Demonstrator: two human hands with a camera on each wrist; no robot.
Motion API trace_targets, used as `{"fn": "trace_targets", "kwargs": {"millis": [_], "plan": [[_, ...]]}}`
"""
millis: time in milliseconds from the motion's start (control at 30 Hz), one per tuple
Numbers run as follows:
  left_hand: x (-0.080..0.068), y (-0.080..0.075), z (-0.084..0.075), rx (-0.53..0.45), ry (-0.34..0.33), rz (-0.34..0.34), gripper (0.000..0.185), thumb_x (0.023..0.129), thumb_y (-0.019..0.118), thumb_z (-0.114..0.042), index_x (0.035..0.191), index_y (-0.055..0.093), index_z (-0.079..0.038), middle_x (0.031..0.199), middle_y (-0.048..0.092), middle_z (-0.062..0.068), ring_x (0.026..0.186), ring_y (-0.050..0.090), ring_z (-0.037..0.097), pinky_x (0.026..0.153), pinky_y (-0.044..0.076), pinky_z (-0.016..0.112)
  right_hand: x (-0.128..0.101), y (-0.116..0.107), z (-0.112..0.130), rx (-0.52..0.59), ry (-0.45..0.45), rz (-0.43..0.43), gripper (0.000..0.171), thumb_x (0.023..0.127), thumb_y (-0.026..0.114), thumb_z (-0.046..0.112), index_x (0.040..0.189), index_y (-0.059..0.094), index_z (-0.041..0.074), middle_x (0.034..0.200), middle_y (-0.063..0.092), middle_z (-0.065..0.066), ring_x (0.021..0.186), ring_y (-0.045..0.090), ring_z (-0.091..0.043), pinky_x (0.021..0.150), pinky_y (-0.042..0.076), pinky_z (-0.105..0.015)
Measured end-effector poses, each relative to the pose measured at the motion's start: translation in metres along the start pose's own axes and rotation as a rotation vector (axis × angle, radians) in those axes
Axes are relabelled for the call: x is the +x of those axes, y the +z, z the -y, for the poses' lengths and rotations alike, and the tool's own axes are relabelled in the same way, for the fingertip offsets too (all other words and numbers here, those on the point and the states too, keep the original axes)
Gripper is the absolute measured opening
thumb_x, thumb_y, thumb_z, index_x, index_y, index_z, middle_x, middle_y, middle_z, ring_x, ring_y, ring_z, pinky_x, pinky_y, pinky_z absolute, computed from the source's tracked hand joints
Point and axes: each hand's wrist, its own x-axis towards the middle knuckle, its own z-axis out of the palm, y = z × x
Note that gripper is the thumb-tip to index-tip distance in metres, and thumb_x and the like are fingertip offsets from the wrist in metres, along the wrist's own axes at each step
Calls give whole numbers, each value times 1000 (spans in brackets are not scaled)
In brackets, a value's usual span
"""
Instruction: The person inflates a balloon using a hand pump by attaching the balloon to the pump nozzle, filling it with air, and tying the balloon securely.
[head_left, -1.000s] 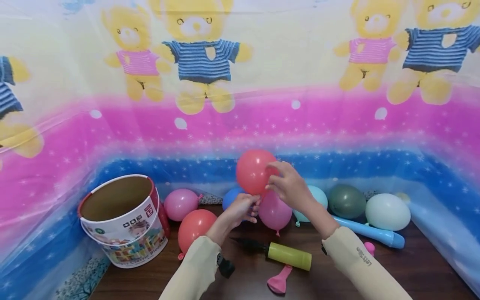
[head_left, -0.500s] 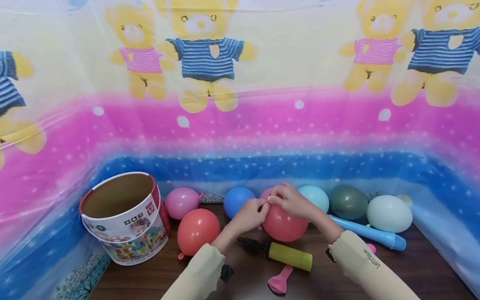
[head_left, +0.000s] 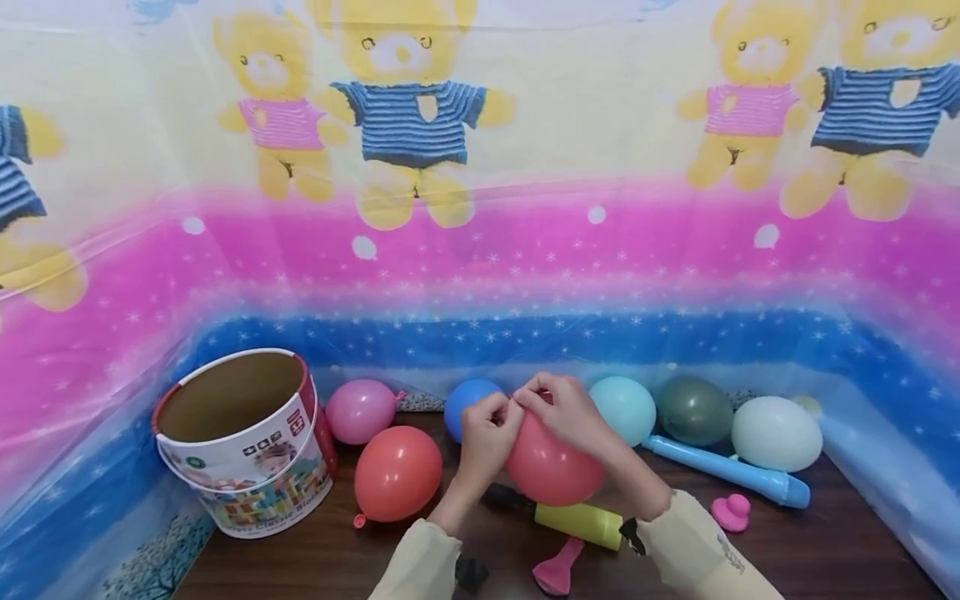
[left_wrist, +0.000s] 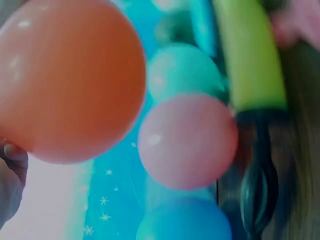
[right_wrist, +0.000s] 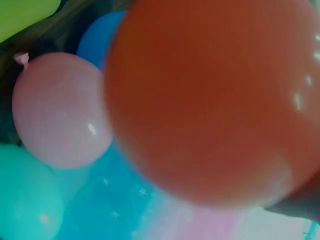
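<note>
An inflated red balloon [head_left: 557, 467] hangs below both hands in the head view, its neck end up. My left hand [head_left: 487, 433] pinches the neck from the left, fingers curled. From the right, my right hand [head_left: 566, 417] pinches the same neck with thumb and fingers, and its fingertips meet the left ones. Whether the neck is knotted cannot be seen. This balloon looks orange [left_wrist: 70, 80] and large in the left wrist view, and it fills much of the right wrist view as the same red balloon [right_wrist: 210, 100].
A yellow hand pump [head_left: 577, 523] and a limp pink balloon [head_left: 557, 568] lie in front. Left stands a bucket [head_left: 258, 492] beside another red balloon [head_left: 398, 473]. Several inflated balloons line the back. A blue toy microphone [head_left: 727, 467] and pink rubber duck [head_left: 731, 512] lie right.
The held red balloon stood above the hands a second ago; it has swung down and now hangs below them. Both hands have come together at its neck.
</note>
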Motion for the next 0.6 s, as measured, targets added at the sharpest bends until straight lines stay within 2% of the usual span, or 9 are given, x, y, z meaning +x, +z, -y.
{"fn": "trace_targets", "kwargs": {"millis": [67,133,233,333,467,533,600], "plan": [[1,-4,-8,-107,-174,-9,36,88,60,3,56,43,-2,53,36,-3,48,31,-1,48,27,14,-10,0,3,-63,-96,-60,14,92,67,19,102,73,10,100,74,-6,100,67,-26,94,50,-52],[3,-7,-16,-199,-315,16,35,91,60,-1,59,46,3,53,38,-3,46,34,0,46,30,16,-18,0,3,-140,-179,-127,20,88,71,17,107,73,11,105,74,-6,107,66,-29,103,41,-63],[5,-10,-23,-296,-451,73,34,95,57,-4,66,48,11,51,40,-2,41,37,3,43,33,17,-25,0,0,-217,-250,-184,27,83,76,17,110,74,10,107,75,-8,110,65,-32,109,30,-69],[4,-11,-28,-381,-527,122,35,98,52,-5,69,44,14,49,40,-3,39,37,6,41,34,18,-25,0,-2,-221,-257,-160,28,82,78,20,108,75,11,107,74,-10,110,64,-34,109,26,-70],[1,-12,-32,-478,-573,200,41,102,46,-12,72,37,15,52,39,-2,41,38,7,43,38,18,-18,-3,-5,-107,-214,-97,18,81,78,15,98,78,10,97,76,-8,103,64,-31,111,20,-69],[1,-12,-33,-493,-578,235,43,103,45,-15,73,37,15,54,41,-1,43,41,7,45,41,19,-16,-3,-7,-57,-199,-112,12,80,78,10,92,78,11,92,76,-6,99,62,-29,113,17,-68],[2,-11,-34,-482,-579,263,43,104,45,-18,74,38,13,56,42,-1,45,44,8,48,45,20,-17,0,-9,-55,-215,-171,8,80,77,6,87,78,10,90,75,-6,95,60,-28,112,18,-68]]}}
